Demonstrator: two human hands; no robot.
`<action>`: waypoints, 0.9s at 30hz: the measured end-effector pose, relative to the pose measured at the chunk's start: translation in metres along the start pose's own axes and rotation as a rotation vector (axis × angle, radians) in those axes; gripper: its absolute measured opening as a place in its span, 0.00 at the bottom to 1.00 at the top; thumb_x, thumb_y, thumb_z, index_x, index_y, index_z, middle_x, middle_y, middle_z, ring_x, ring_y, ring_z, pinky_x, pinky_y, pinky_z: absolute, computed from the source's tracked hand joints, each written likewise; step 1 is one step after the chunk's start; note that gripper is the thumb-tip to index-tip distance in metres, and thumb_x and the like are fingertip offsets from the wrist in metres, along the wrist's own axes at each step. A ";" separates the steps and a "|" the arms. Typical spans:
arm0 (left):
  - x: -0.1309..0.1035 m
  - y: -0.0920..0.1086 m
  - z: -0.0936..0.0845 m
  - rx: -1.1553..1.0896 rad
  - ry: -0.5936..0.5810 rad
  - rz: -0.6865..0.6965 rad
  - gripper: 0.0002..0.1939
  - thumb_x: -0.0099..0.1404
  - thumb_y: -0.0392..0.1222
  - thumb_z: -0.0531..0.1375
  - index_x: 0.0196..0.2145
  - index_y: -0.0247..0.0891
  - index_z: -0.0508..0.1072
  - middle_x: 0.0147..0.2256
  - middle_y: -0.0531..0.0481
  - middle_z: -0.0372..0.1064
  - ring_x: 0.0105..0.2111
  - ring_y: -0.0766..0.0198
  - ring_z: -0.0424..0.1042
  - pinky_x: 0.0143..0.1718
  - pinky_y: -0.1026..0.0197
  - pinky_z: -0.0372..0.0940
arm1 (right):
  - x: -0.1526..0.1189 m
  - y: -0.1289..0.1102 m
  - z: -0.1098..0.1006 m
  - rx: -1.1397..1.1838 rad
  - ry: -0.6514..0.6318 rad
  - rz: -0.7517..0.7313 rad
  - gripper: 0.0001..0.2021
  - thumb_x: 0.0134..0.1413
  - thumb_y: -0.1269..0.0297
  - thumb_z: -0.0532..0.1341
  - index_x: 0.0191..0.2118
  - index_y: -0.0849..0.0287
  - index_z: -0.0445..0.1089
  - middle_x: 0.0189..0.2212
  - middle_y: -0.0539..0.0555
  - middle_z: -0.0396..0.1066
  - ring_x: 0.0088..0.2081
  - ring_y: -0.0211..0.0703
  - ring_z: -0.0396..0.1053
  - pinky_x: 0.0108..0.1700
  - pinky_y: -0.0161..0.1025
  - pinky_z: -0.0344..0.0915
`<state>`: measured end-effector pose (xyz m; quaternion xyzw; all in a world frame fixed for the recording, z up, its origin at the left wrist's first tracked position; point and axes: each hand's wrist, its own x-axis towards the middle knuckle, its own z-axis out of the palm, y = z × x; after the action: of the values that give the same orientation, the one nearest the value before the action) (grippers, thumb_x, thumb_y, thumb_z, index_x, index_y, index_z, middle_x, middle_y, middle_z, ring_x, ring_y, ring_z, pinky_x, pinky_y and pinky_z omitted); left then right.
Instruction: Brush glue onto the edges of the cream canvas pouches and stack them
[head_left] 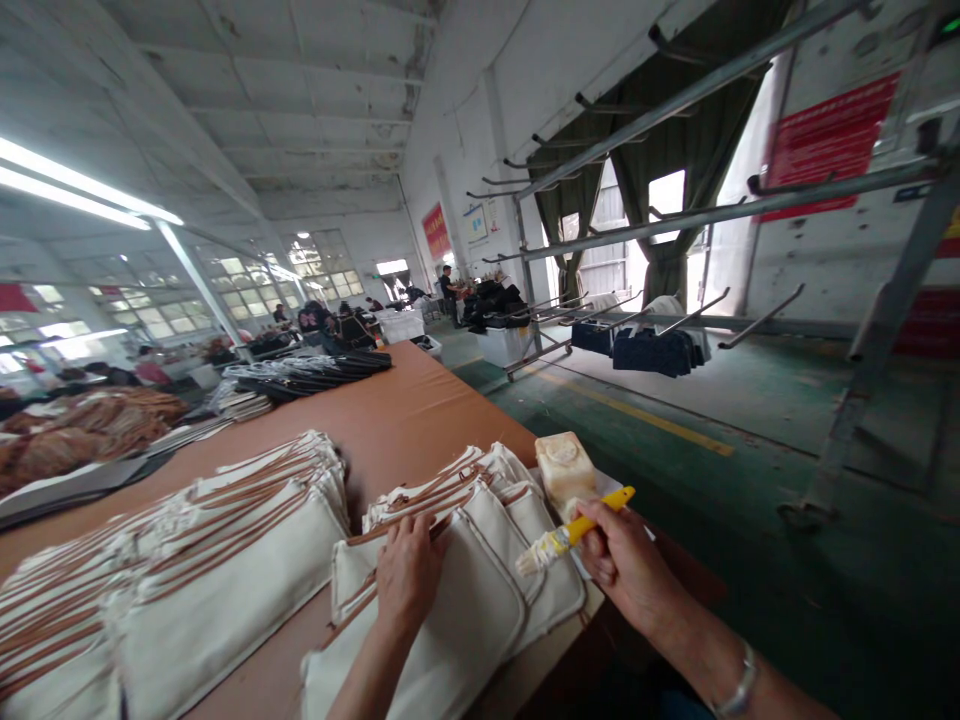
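My right hand (619, 555) is closed round a yellow-handled brush (574, 530), its whitish, crusted bristles pointing left over the cream pieces. My left hand (409, 570) lies on the brown edging of a cream pouch-like piece (450, 620), fingers bent over its top edge; whether they pinch it is hard to tell. More cream pieces (525, 520) overlap just right of that hand. Behind the brush stands a stained whitish container (566, 468) at the table's right edge.
A long stack of cream pieces with brown edging (240, 580) covers the left of the brown table (420, 400). Black items (322, 370) lie at its far end. A metal rack (637, 235) stands right, and people work in the background.
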<state>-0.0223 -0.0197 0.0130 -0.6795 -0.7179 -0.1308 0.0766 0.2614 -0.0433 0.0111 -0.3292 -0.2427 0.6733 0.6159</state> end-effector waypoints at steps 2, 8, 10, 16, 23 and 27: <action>-0.005 0.005 0.001 0.022 0.012 -0.004 0.11 0.68 0.44 0.54 0.45 0.41 0.70 0.50 0.42 0.68 0.53 0.47 0.63 0.48 0.50 0.58 | -0.002 0.000 -0.001 0.003 -0.006 0.000 0.14 0.48 0.57 0.67 0.25 0.60 0.66 0.12 0.41 0.55 0.11 0.24 0.46 0.13 0.26 0.42; -0.008 0.015 0.004 0.027 -0.041 -0.023 0.10 0.66 0.43 0.55 0.42 0.41 0.71 0.48 0.43 0.67 0.51 0.48 0.63 0.47 0.51 0.58 | -0.006 -0.002 -0.005 0.015 -0.005 -0.009 0.13 0.49 0.55 0.66 0.27 0.61 0.68 0.12 0.40 0.56 0.11 0.24 0.47 0.13 0.26 0.43; -0.004 0.014 0.005 0.010 -0.071 -0.059 0.11 0.64 0.45 0.56 0.43 0.40 0.71 0.48 0.42 0.66 0.51 0.47 0.64 0.46 0.50 0.58 | -0.007 -0.002 -0.005 0.013 -0.002 -0.015 0.13 0.48 0.55 0.66 0.27 0.60 0.67 0.12 0.40 0.56 0.11 0.24 0.47 0.13 0.26 0.43; 0.014 0.006 0.001 -0.142 -0.227 -0.095 0.14 0.57 0.51 0.61 0.32 0.37 0.70 0.38 0.43 0.71 0.42 0.49 0.69 0.38 0.56 0.59 | -0.008 -0.002 -0.002 -0.016 0.002 -0.030 0.14 0.46 0.55 0.66 0.25 0.60 0.65 0.11 0.40 0.55 0.11 0.24 0.45 0.12 0.27 0.42; -0.010 0.015 -0.016 -0.525 -0.364 0.081 0.22 0.64 0.58 0.52 0.28 0.37 0.72 0.24 0.54 0.66 0.26 0.63 0.65 0.28 0.63 0.55 | 0.004 -0.009 0.005 -0.093 0.027 -0.082 0.15 0.46 0.54 0.66 0.25 0.60 0.65 0.11 0.40 0.55 0.11 0.25 0.46 0.13 0.27 0.41; -0.033 0.021 -0.028 -0.649 -0.352 0.079 0.23 0.65 0.59 0.51 0.30 0.36 0.74 0.25 0.53 0.66 0.27 0.62 0.65 0.27 0.63 0.57 | 0.011 -0.010 0.017 -0.168 0.022 -0.132 0.15 0.47 0.52 0.64 0.25 0.59 0.65 0.10 0.39 0.52 0.11 0.25 0.43 0.13 0.28 0.39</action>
<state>-0.0012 -0.0591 0.0320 -0.7077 -0.6143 -0.2298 -0.2625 0.2557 -0.0297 0.0283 -0.3702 -0.3130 0.6048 0.6318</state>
